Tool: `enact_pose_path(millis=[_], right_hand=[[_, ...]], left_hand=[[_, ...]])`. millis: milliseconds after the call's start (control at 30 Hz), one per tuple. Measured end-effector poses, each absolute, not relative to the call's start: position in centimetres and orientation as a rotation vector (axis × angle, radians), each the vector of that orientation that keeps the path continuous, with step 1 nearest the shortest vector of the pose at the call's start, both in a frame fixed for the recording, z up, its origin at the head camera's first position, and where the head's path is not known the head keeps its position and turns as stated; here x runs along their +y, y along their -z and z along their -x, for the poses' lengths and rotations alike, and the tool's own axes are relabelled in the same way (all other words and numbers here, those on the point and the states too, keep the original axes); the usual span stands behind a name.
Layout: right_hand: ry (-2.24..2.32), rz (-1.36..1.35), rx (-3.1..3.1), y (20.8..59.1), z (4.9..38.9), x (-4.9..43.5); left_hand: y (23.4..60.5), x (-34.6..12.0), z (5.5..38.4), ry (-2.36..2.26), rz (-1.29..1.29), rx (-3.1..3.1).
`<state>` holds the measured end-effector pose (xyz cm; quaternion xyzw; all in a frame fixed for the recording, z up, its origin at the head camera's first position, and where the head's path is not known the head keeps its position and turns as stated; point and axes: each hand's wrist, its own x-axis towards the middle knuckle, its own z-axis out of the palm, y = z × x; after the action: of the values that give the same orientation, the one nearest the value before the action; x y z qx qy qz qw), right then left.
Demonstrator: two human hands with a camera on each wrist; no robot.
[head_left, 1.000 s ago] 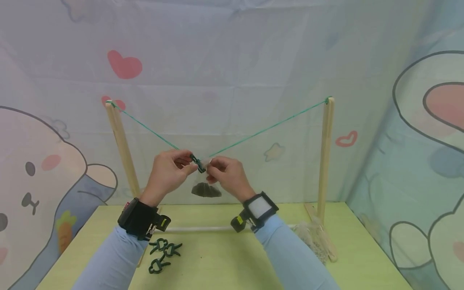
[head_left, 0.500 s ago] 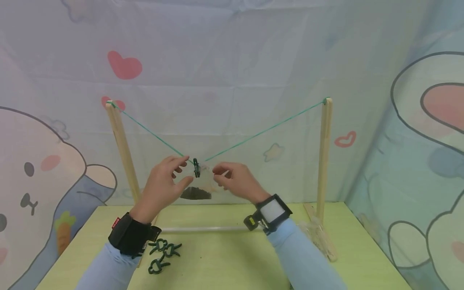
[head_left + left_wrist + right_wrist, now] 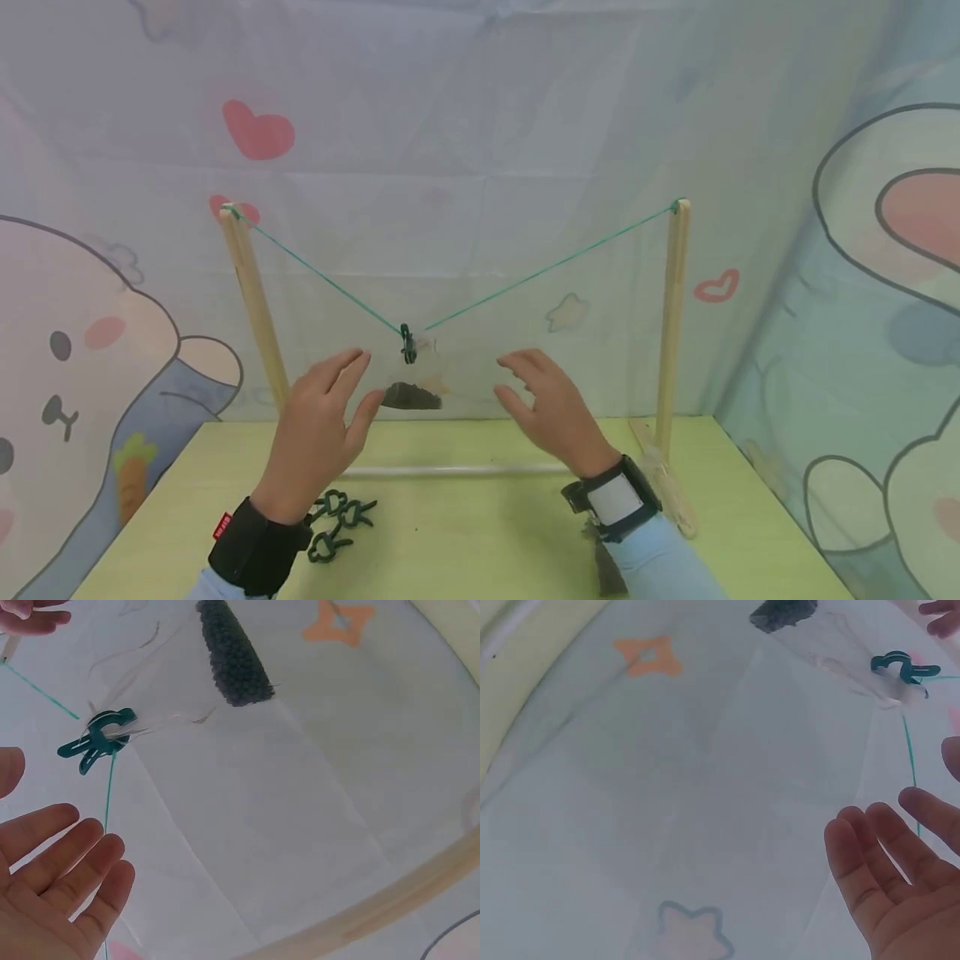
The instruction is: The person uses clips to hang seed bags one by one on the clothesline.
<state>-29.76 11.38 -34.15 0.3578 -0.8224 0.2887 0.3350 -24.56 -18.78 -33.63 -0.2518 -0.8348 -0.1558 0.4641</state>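
Note:
A clear plastic bag (image 3: 411, 397) with small dark grains in its bottom hangs from a sagging green string (image 3: 547, 268). At the string's low point, a dark green spring clip (image 3: 408, 344) clamps the bag's gathered top; the left wrist view shows this clip (image 3: 109, 735) biting on plastic and string. My left hand (image 3: 315, 433) is just left of the bag, fingers extended, holding nothing. To the right of the bag, farther off, my right hand (image 3: 551, 408) has its fingers loosely bent with nothing in them. Both hands look apart from the clip and bag.
Two wooden posts, left (image 3: 255, 308) and right (image 3: 675, 317), carry the string's ends. A white rod (image 3: 457, 472) runs low between them. Several green clips (image 3: 330, 525) lie on the yellow table (image 3: 450, 550) at left. A dark item (image 3: 609, 571) is partly hidden by my right forearm.
Both hands have let go, the left of the clip and the right of the bag, and drawn back and apart. The clip and bag now hang from the string unsupported by hands.

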Motion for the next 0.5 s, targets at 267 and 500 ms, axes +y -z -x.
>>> enact_pose_path(millis=[267, 500], right_hand=[[-0.727, -0.852, -2.082, 37.4, 28.2, 12.7], [-0.801, -0.765, -2.115, 40.6, 27.4, 13.4]], left_hand=[[36.9, -18.9, 23.7, 0.287, 0.590, -2.095], [39.9, -18.5, 23.3, 0.318, 0.570, -2.138]])
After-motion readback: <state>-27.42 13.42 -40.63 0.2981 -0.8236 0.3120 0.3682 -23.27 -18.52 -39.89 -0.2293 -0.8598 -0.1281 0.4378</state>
